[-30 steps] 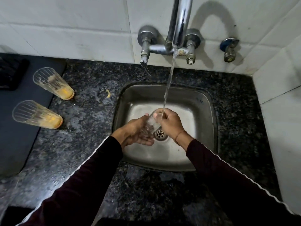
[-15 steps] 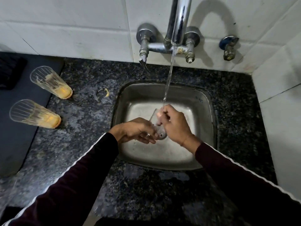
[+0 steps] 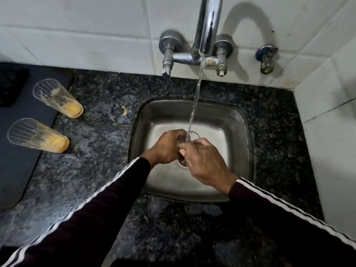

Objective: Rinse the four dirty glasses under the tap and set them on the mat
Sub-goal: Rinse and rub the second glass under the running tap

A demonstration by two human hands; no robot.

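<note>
Over the sink (image 3: 238, 120), under the running tap (image 3: 208, 26), I hold a clear glass (image 3: 189, 136) in the stream of water (image 3: 195, 99); only its rim and a sliver of wall show between my hands. My left hand (image 3: 166, 148) curls round its near side, knuckles up. My right hand (image 3: 204, 162) comes across from the right with its wet fingers (image 3: 185, 149) bent against the glass, gripping it too. Both forearms reach forward in dark striped sleeves (image 3: 100, 214). Two more dirty glasses (image 3: 57, 98) (image 3: 37, 134) stand on the granite counter (image 3: 96, 151) at the left, yellow residue in their bottoms, beside the dark mat (image 3: 17, 151).
</note>
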